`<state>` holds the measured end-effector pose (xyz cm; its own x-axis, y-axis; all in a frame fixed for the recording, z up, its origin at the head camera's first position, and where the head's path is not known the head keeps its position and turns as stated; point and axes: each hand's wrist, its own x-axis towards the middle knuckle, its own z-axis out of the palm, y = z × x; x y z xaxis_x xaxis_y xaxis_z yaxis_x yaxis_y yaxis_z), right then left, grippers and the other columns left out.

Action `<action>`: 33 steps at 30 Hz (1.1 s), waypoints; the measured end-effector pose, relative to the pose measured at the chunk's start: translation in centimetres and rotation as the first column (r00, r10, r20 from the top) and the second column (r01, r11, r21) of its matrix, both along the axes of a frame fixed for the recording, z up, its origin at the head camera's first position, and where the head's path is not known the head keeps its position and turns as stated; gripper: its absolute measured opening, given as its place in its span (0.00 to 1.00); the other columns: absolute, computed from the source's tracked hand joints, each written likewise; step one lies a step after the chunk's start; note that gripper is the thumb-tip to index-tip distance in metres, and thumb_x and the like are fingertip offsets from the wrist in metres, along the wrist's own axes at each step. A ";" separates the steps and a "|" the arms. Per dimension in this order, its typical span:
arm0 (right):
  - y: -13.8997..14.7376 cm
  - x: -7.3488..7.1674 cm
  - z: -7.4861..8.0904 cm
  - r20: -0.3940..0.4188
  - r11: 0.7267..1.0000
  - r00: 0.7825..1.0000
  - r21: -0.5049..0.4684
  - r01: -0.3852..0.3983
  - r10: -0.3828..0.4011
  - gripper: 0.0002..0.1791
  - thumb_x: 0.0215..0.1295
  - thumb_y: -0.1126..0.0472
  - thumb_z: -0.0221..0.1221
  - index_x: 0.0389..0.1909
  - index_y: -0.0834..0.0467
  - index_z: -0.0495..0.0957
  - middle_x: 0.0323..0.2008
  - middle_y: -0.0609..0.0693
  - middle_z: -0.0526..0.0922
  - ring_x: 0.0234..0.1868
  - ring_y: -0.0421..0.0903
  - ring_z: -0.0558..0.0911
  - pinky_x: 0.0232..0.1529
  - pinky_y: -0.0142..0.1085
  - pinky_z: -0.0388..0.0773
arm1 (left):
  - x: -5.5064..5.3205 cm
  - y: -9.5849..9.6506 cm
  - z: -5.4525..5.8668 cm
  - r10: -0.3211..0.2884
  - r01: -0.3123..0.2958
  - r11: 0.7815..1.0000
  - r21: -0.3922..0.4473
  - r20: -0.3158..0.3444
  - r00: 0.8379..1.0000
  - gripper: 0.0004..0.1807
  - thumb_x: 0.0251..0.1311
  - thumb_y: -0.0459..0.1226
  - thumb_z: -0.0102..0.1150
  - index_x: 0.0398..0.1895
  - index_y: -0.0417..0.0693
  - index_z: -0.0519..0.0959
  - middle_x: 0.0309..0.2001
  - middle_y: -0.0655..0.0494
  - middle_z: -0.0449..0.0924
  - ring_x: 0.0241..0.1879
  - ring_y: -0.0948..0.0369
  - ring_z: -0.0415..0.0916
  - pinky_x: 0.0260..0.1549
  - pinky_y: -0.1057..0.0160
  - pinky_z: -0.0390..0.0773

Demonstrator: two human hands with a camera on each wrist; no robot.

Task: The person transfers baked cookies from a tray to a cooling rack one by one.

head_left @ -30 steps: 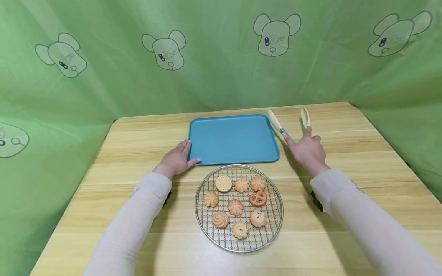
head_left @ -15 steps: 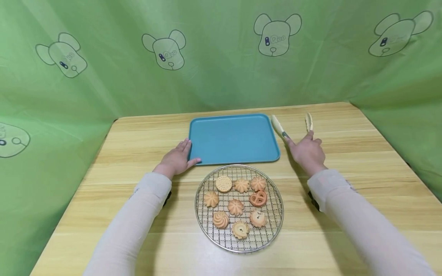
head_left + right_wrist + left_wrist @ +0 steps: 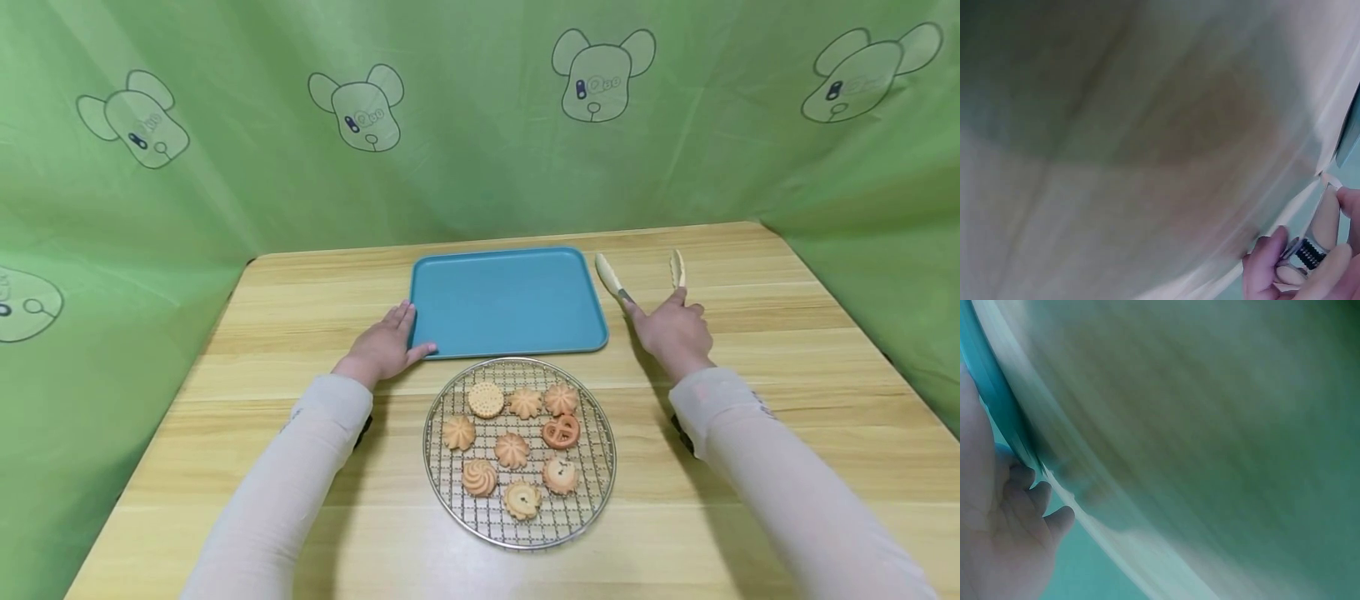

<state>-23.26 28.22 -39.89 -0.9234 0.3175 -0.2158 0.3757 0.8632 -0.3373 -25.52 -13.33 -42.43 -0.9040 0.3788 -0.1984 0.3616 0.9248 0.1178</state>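
A blue rectangular tray (image 3: 510, 302) lies near the far edge of the table. My left hand (image 3: 378, 343) rests at its left side, fingers fairly straight along the edge and thumb over the near-left corner. In the left wrist view, the fingertips (image 3: 1059, 520) show beside the tray's rim (image 3: 991, 381). To the right of the tray, my right hand (image 3: 675, 335) holds tongs (image 3: 611, 273) with pale scalloped tips spread apart and pointing away from me. The right wrist view shows the tongs' spring (image 3: 1310, 253) within that hand's grip. Nothing is between the tips.
A round wire cooling rack (image 3: 517, 537) stands in front of the tray. Several cookies lie on it, among them a pretzel-shaped cookie (image 3: 561, 432), a swirled cookie (image 3: 479, 477) and a dotted round cookie (image 3: 486, 400). Green curtains (image 3: 480, 183) hang around the wooden table (image 3: 247, 375).
My right hand has shifted the tongs a little to the right and toward me, away from the tray's right edge. The left hand, tray and cookies have stayed in place.
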 end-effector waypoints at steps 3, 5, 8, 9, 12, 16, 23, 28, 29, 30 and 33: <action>0.0 -0.1 -0.1 -0.007 0.999 1.000 0.041 -0.003 0.003 0.62 0.61 0.22 0.29 0.69 0.75 0.28 0.57 0.86 0.52 0.54 0.80 0.60 0.49 0.65 0.68 | 0.0 0.0 0.0 -0.002 0.002 1.000 0.002 0.002 1.000 0.50 0.66 0.65 0.33 0.74 0.37 0.39 0.75 0.44 0.33 0.73 0.49 0.35 0.69 0.54 0.45; 0.0 -0.1 -0.2 -0.011 0.998 1.000 0.070 -0.003 0.004 0.62 0.60 0.22 0.29 0.69 0.75 0.30 0.55 0.85 0.55 0.54 0.79 0.59 0.48 0.64 0.68 | 0.0 0.0 0.0 -0.002 0.002 1.000 0.002 0.003 1.000 0.49 0.66 0.65 0.33 0.74 0.37 0.39 0.75 0.44 0.33 0.73 0.49 0.35 0.69 0.54 0.45; 0.1 -0.2 -0.4 -0.020 0.996 1.000 0.094 0.001 0.001 0.62 0.59 0.22 0.28 0.69 0.75 0.32 0.54 0.83 0.57 0.53 0.78 0.60 0.45 0.62 0.70 | 0.0 0.0 0.0 -0.003 0.003 1.000 0.000 0.003 1.000 0.49 0.66 0.65 0.33 0.74 0.37 0.39 0.75 0.44 0.33 0.73 0.49 0.35 0.69 0.54 0.46; 0.1 -0.2 -0.4 -0.023 0.995 1.000 0.096 0.003 -0.001 0.62 0.60 0.22 0.29 0.69 0.75 0.32 0.53 0.83 0.58 0.52 0.77 0.61 0.43 0.61 0.71 | 0.0 0.0 0.1 -0.003 0.003 1.000 -0.002 0.005 1.000 0.49 0.66 0.65 0.33 0.74 0.38 0.39 0.75 0.44 0.33 0.73 0.49 0.35 0.69 0.54 0.46; 0.2 -0.2 -0.5 -0.025 0.995 1.000 0.102 -0.006 0.008 0.62 0.60 0.22 0.29 0.69 0.75 0.32 0.54 0.82 0.58 0.52 0.77 0.61 0.40 0.60 0.72 | 0.1 0.1 0.2 -0.005 0.005 1.000 -0.007 0.007 1.000 0.49 0.66 0.65 0.32 0.74 0.37 0.39 0.75 0.44 0.33 0.73 0.49 0.35 0.69 0.54 0.45; 0.3 -0.1 -0.6 -0.024 0.994 0.999 0.110 -0.020 0.022 0.62 0.60 0.22 0.28 0.69 0.76 0.32 0.54 0.82 0.58 0.53 0.79 0.59 0.41 0.61 0.73 | 0.1 0.2 0.3 -0.005 0.005 1.000 -0.012 0.008 1.000 0.48 0.67 0.64 0.32 0.74 0.37 0.39 0.75 0.44 0.33 0.73 0.49 0.35 0.69 0.55 0.45; 0.4 -0.1 -0.6 -0.014 0.994 1.000 0.108 -0.016 0.017 0.62 0.61 0.23 0.32 0.68 0.78 0.31 0.57 0.84 0.54 0.57 0.80 0.57 0.46 0.63 0.71 | 0.1 0.3 0.4 -0.004 0.004 1.000 -0.005 0.011 1.000 0.48 0.67 0.63 0.34 0.74 0.37 0.39 0.75 0.44 0.34 0.73 0.49 0.36 0.69 0.54 0.46; 0.4 0.1 -0.4 -0.019 0.995 1.000 0.096 -0.013 0.015 0.62 0.61 0.23 0.34 0.69 0.75 0.30 0.59 0.83 0.52 0.56 0.78 0.59 0.44 0.63 0.72 | 0.2 0.4 0.5 -0.004 0.004 1.000 -0.005 0.012 1.000 0.48 0.67 0.64 0.33 0.74 0.37 0.39 0.75 0.44 0.33 0.73 0.49 0.35 0.69 0.54 0.45; 0.4 0.2 -0.3 -0.020 0.996 1.000 0.092 -0.013 0.015 0.62 0.60 0.22 0.33 0.69 0.74 0.29 0.59 0.83 0.51 0.56 0.78 0.59 0.44 0.63 0.72 | 0.2 0.4 0.6 -0.005 0.005 1.000 -0.005 0.014 1.000 0.48 0.67 0.64 0.33 0.74 0.37 0.39 0.75 0.44 0.33 0.73 0.49 0.35 0.69 0.54 0.45; 0.4 0.2 -0.1 -0.027 0.996 1.000 0.087 -0.013 0.015 0.63 0.59 0.22 0.33 0.70 0.72 0.28 0.59 0.83 0.51 0.55 0.78 0.59 0.43 0.63 0.71 | 0.2 0.4 0.6 -0.005 0.005 1.000 -0.005 0.015 1.000 0.48 0.67 0.64 0.33 0.74 0.37 0.39 0.75 0.44 0.33 0.73 0.49 0.35 0.69 0.55 0.45; 0.4 0.5 0.3 -0.062 0.996 0.998 0.081 -0.020 0.025 0.63 0.57 0.20 0.31 0.71 0.69 0.26 0.59 0.84 0.50 0.53 0.79 0.59 0.41 0.63 0.70 | 0.1 0.4 0.5 -0.005 0.006 1.000 -0.007 0.020 1.000 0.48 0.67 0.64 0.33 0.74 0.37 0.39 0.75 0.45 0.33 0.73 0.49 0.35 0.69 0.54 0.45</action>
